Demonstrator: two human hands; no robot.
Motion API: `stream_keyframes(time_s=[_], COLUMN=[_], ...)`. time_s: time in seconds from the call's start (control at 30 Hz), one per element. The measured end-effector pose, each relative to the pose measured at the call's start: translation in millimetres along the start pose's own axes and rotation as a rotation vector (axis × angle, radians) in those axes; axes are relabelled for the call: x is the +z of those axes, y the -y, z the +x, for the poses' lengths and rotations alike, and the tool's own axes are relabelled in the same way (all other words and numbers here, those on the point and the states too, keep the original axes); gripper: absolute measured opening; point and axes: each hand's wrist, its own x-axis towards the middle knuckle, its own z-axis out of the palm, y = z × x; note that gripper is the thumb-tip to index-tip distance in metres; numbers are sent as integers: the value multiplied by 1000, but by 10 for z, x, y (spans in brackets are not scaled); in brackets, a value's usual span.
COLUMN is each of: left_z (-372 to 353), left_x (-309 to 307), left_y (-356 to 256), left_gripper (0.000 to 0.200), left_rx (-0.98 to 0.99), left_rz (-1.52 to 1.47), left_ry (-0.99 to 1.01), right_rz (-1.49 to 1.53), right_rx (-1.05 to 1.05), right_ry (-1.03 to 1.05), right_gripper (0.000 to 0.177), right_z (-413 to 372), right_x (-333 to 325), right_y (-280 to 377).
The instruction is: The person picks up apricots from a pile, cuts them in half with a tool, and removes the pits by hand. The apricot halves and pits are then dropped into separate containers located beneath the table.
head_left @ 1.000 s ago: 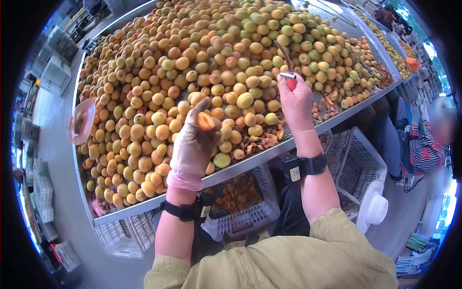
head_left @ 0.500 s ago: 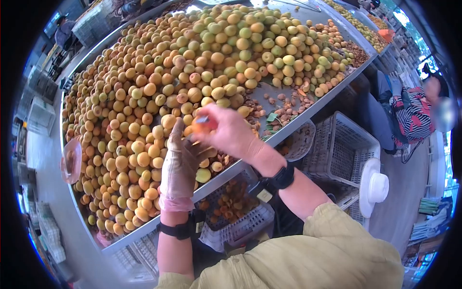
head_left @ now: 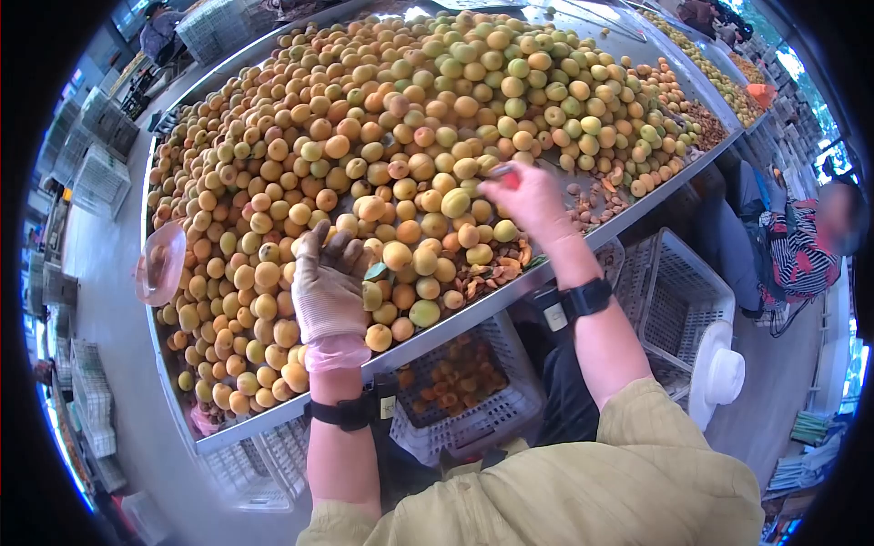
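My left hand (head_left: 330,287), in a pale work glove with dark, stained fingertips, rests over the heap of apricots (head_left: 273,173). Its fingers are apart, touching the fruit, and I see nothing gripped in them. My right hand (head_left: 535,202) is bare and slightly blurred, raised above the heap to the right. Closed in its fingers is a small red-handled knife (head_left: 510,179), mostly covered by the hand. Between the two hands lie yellow and orange apricots, with a green leaf (head_left: 375,271) beside my left fingers.
A metal rim (head_left: 437,329) edges the sorting table. Split fruit pieces (head_left: 496,273) and pits lie near it. Below stands a crate (head_left: 473,428) holding halved apricots; another crate (head_left: 687,291) is at right, beside a white hat (head_left: 719,375). A person (head_left: 801,246) sits at far right.
My hands have separated: the right moved right and away from the left with the knife. The left has opened and come down onto the fruit. The camera view has shifted slightly.
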Motion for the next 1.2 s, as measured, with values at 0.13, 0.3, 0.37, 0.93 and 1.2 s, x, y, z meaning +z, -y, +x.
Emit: stream_keyframes(time_s=[0.13, 0.3, 0.37, 0.93, 1.2], left_z=[12, -41, -143, 137, 107], left_x=[-10, -11, 79, -469, -518], left_y=[44, 63, -14, -533, -569], left_gripper=[34, 33, 31, 17, 16], left_rx=[-71, -174, -172, 18, -30], left_rz=[57, 126, 178, -367, -444], left_ry=[50, 98, 129, -140, -103], right_rz=[-168, 33, 304, 118, -177], right_rx=[-64, -49, -183, -166, -284], right_ry=[152, 161, 109, 36, 279], right_gripper=[48, 57, 65, 28, 23], right_z=[-46, -19, -33, -15, -116], right_x=[449, 432, 474, 518, 858], right_y=[211, 322, 249, 361, 535])
